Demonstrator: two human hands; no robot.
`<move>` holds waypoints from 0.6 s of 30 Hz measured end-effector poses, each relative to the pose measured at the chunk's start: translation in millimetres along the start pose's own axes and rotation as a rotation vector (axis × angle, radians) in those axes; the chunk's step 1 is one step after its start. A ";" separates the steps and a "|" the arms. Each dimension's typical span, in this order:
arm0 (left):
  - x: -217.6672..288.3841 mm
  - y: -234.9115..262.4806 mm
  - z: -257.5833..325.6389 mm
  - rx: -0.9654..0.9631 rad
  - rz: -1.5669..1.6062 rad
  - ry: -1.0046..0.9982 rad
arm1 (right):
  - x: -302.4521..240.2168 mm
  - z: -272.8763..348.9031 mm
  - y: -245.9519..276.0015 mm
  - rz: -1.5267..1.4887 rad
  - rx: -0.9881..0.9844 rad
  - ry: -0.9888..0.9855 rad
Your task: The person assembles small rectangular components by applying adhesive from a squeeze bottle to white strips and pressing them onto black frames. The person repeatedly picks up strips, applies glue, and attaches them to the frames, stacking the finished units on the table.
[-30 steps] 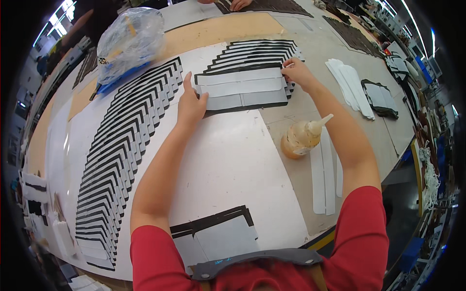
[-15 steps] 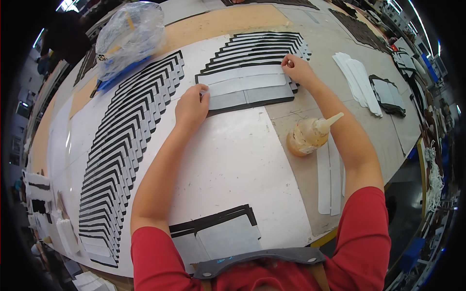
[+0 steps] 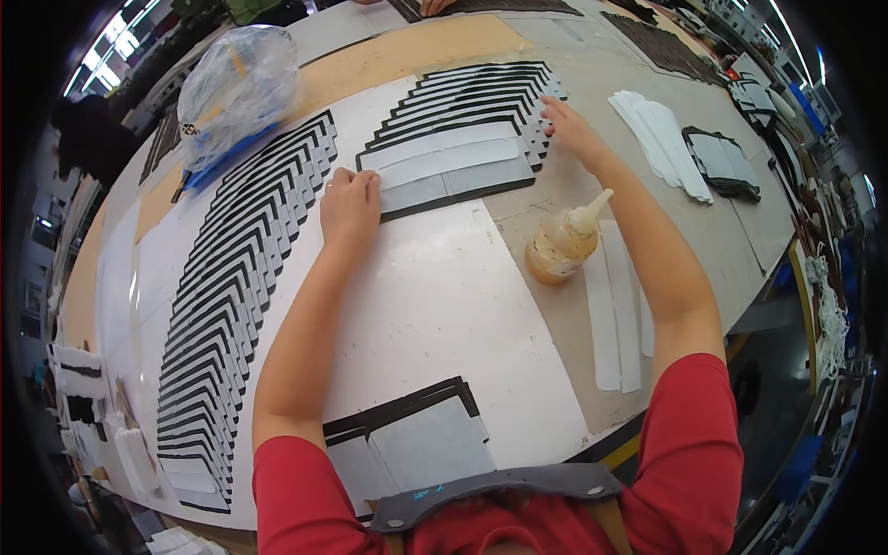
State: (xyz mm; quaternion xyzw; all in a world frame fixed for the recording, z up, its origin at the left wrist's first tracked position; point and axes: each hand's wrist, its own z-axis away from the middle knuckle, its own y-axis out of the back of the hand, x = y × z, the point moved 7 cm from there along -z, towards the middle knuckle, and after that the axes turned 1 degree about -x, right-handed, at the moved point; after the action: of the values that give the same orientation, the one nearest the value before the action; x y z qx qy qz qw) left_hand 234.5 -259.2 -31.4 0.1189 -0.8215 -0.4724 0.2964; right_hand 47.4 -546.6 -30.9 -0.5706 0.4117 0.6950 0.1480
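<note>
At the far middle of the table lies a fanned row of black-edged grey panels [image 3: 481, 97]. On its nearest panel [image 3: 481, 180] a white strip [image 3: 444, 155] lies lengthwise. My left hand [image 3: 350, 208] is by the left end of that panel, its fingers curled together at the edge; whatever is between them is hidden. Just off the right end of the row, my right hand [image 3: 573, 131] has its fingers apart and holds nothing. Inside my right forearm stands a glue bottle [image 3: 560, 248] with a tapered nozzle, its amber contents showing through.
A long overlapping row of similar panels [image 3: 222, 314] runs down the left. More panels [image 3: 430, 449] lie close to my body. White strips [image 3: 659, 143] and a small panel stack [image 3: 721, 165] are at the right. A plastic bag [image 3: 239, 88] sits at the back left. Another person's hand [image 3: 435, 7] shows at the far edge.
My right hand has come away from the right end of the white strip, and its fingers have spread. My left hand stays at the left end. The whole view has shifted slightly.
</note>
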 end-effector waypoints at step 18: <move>197.7 115.1 161.0 -0.364 1.237 -0.150 | -141.5 339.2 -59.4 -0.610 -0.293 0.517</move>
State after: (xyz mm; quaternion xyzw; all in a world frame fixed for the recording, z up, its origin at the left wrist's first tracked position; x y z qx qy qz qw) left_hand -9.6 -179.0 79.2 -0.4618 -0.6635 -0.3532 0.4709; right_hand -96.9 -221.2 77.8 -0.8367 0.1446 0.5047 0.1562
